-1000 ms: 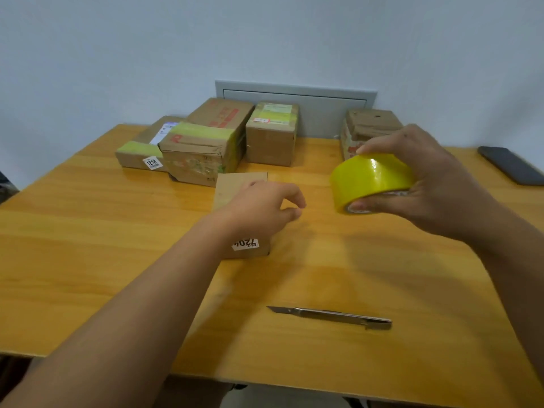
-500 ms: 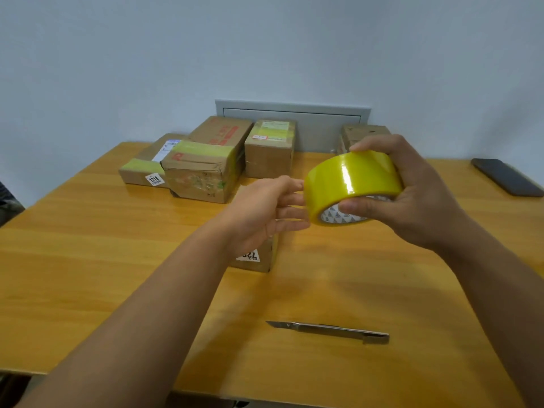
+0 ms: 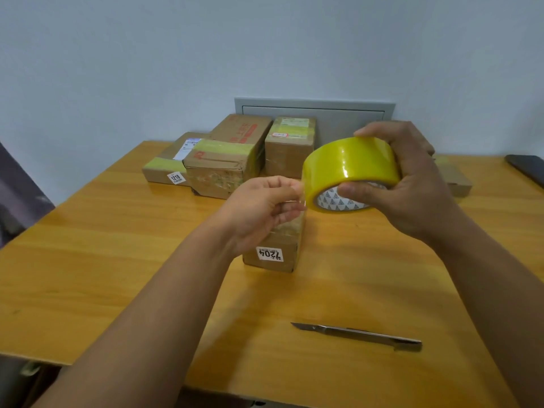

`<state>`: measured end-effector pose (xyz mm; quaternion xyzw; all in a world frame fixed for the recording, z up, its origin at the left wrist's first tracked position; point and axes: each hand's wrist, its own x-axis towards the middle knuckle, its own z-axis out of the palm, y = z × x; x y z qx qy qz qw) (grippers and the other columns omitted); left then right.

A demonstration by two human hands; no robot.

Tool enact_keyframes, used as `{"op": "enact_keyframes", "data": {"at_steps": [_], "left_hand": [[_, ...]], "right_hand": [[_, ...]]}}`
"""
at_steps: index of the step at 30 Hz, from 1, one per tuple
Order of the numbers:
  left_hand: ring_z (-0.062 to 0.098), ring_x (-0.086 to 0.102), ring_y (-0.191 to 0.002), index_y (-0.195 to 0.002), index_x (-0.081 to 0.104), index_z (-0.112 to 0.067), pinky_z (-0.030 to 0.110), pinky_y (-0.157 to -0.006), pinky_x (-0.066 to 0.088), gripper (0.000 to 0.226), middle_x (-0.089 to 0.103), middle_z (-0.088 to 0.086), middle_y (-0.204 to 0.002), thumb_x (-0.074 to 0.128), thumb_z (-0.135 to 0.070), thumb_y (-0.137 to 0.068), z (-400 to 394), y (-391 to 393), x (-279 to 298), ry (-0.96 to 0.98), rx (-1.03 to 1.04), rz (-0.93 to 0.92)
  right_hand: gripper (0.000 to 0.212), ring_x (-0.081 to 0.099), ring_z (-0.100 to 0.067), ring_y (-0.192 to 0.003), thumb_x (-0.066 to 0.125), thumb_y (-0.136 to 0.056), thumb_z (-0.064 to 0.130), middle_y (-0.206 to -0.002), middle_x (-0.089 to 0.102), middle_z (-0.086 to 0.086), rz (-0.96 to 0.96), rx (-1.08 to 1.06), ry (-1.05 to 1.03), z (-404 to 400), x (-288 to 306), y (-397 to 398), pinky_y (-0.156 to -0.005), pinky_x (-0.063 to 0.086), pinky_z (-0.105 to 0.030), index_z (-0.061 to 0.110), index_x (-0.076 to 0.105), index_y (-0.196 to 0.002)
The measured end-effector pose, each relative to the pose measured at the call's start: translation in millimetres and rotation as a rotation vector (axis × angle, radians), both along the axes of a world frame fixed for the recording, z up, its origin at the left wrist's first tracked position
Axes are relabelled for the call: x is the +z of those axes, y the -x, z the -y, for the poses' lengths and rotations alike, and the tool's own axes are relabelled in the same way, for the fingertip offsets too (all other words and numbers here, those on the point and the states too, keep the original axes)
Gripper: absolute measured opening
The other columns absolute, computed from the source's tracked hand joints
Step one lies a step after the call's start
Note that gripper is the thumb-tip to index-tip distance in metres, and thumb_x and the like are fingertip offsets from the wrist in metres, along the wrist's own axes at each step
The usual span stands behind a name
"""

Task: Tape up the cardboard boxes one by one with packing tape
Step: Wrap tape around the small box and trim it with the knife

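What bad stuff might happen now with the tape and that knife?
The left hand pinches at the edge of the tape roll, held up by the right hand; a pulled strip might fold and stick to itself or the fingers. The knife lies near the table edge with its blade out, so a forearm might brush it.

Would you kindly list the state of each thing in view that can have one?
Tape roll: held above the table, gripped by right hand.
Left hand: pinching at the roll's edge.
Box 1204: on the table, under the hands; its top is hidden.
Knife: lying on the table, untouched.
Phone: flat, screen dark.
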<state>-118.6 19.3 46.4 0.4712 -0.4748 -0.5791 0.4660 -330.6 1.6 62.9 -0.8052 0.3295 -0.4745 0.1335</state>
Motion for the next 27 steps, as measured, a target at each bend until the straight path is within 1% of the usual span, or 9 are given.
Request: {"op": "enact_keyframes", "data": {"at_steps": [3, 5, 6, 9, 12, 15, 17, 22, 27], "left_hand": [[0.013, 0.062, -0.077, -0.093, 0.069, -0.008, 0.026, -0.078, 0.054, 0.012, 0.066, 0.004, -0.081, 0.058, -0.011, -0.097, 1.5, -7.0, 3.1, 0.09, 0.098, 0.256], [0.013, 0.062, -0.078, -0.091, 0.069, -0.011, 0.03, -0.081, 0.054, 0.012, 0.065, 0.003, -0.079, 0.059, -0.014, -0.097, 6.0, -20.6, 7.7, 0.16, 0.213, 0.394], [0.012, 0.062, -0.076, -0.09, 0.069, -0.012, 0.029, -0.08, 0.054, 0.012, 0.065, 0.003, -0.079, 0.059, -0.014, -0.097, 7.3, -27.3, 10.0, 0.194, 0.229, 0.427], [0.01, 0.065, -0.077, -0.098, 0.069, -0.012, 0.027, -0.079, 0.056, 0.011, 0.068, 0.004, -0.087, 0.058, -0.014, -0.098, 7.7, -34.1, 12.1, 0.213, 0.191, 0.507], [0.013, 0.066, -0.08, -0.11, 0.066, -0.011, 0.028, -0.079, 0.056, 0.014, 0.067, 0.007, -0.095, 0.056, -0.012, -0.099, 9.9, -30.8, 9.2, 0.154, 0.22, 0.455], [0.014, 0.063, -0.076, -0.101, 0.067, -0.008, 0.025, -0.074, 0.054, 0.009, 0.066, 0.008, -0.088, 0.06, -0.008, -0.096, 11.8, -29.8, 8.4, 0.112, 0.246, 0.356], [0.014, 0.061, -0.073, -0.101, 0.067, -0.008, 0.024, -0.072, 0.053, 0.009, 0.065, 0.007, -0.083, 0.063, -0.006, -0.093, 11.8, -29.4, 6.8, 0.103, 0.251, 0.314], [0.015, 0.058, -0.071, -0.093, 0.066, -0.01, 0.026, -0.069, 0.051, 0.01, 0.063, 0.003, -0.073, 0.065, -0.001, -0.09, 9.8, -33.4, 2.6, 0.119, 0.248, 0.31], [0.014, 0.059, -0.069, -0.093, 0.065, -0.015, 0.025, -0.066, 0.051, 0.01, 0.065, 0.006, -0.079, 0.066, -0.005, -0.091, 2.3, -37.9, -2.7, 0.095, 0.236, 0.324]], "right_hand": [[0.062, 0.042, 0.016, -0.1, 0.082, -0.071, 0.046, -0.112, 0.045, 0.018, -0.003, -0.037, -0.033, 4.7, -0.9, 8.4, -0.078, 0.036, 0.001, 0.034, 0.047, -0.121], [0.066, 0.046, -0.005, -0.104, 0.078, -0.065, 0.056, -0.113, 0.051, 0.003, -0.125, -0.091, -0.058, 8.2, 0.5, 18.0, -0.082, 0.043, -0.017, 0.04, 0.05, -0.122], [0.068, 0.047, -0.011, -0.104, 0.073, -0.061, 0.06, -0.114, 0.052, -0.001, -0.191, -0.119, -0.092, 9.2, 0.5, 21.9, -0.08, 0.043, -0.023, 0.042, 0.05, -0.122], [0.07, 0.048, -0.014, -0.102, 0.067, -0.057, 0.067, -0.111, 0.053, 0.001, -0.245, -0.141, -0.192, 10.8, -3.3, 26.4, -0.075, 0.04, -0.022, 0.045, 0.051, -0.122], [0.076, 0.049, -0.015, -0.101, 0.064, -0.059, 0.068, -0.11, 0.052, 0.003, -0.262, -0.164, -0.185, 10.7, -6.0, 21.8, -0.074, 0.038, -0.028, 0.037, 0.055, -0.127], [0.08, 0.048, -0.015, -0.102, 0.062, -0.062, 0.068, -0.112, 0.051, 0.003, -0.279, -0.203, -0.181, 11.4, -6.4, 18.6, -0.077, 0.037, -0.031, 0.032, 0.054, -0.133], [0.082, 0.047, -0.015, -0.102, 0.06, -0.063, 0.069, -0.112, 0.05, 0.004, -0.302, -0.217, -0.172, 11.1, -6.8, 16.4, -0.079, 0.037, -0.031, 0.03, 0.053, -0.135], [0.085, 0.045, -0.013, -0.103, 0.057, -0.064, 0.069, -0.111, 0.045, 0.008, -0.341, -0.23, -0.15, 7.3, -8.5, 11.4, -0.081, 0.035, -0.032, 0.026, 0.051, -0.138], [0.088, 0.043, -0.012, -0.102, 0.053, -0.063, 0.072, -0.112, 0.045, 0.006, -0.369, -0.217, -0.148, 1.5, -12.0, 7.2, -0.08, 0.034, -0.029, 0.026, 0.051, -0.139]]}}
